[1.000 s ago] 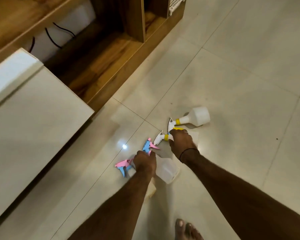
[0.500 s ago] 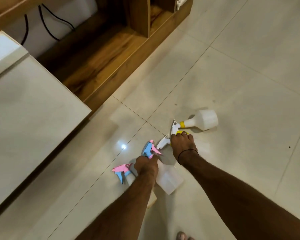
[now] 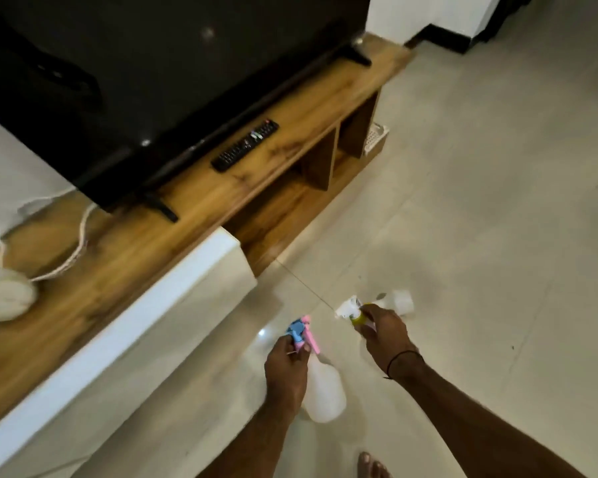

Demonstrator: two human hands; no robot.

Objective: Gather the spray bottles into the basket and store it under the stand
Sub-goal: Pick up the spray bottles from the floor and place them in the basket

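Note:
My left hand [image 3: 285,369] is shut around the neck of a pink-and-blue spray bottle [image 3: 325,391], whose clear body hangs to the right of the hand. My right hand [image 3: 384,331] grips a white spray bottle with a yellow collar [image 3: 348,307] by the neck. A second white bottle body [image 3: 401,300] shows just beyond that hand; whether it is held or lies on the floor is unclear. The white basket [image 3: 375,138] sits at the far right end of the wooden stand [image 3: 290,157], partly hidden in its end compartment.
A black TV [image 3: 152,81] and a remote [image 3: 246,144] rest on the stand's top, with a white cable and a round white object [image 3: 4,298] at the left. A white cabinet top [image 3: 173,301] juts out at my left. Pale tiled floor [image 3: 480,219] spreads to the right.
Both hands have lifted off the floor with bottles in them. The view has swung upward, so the TV, remote and basket now show.

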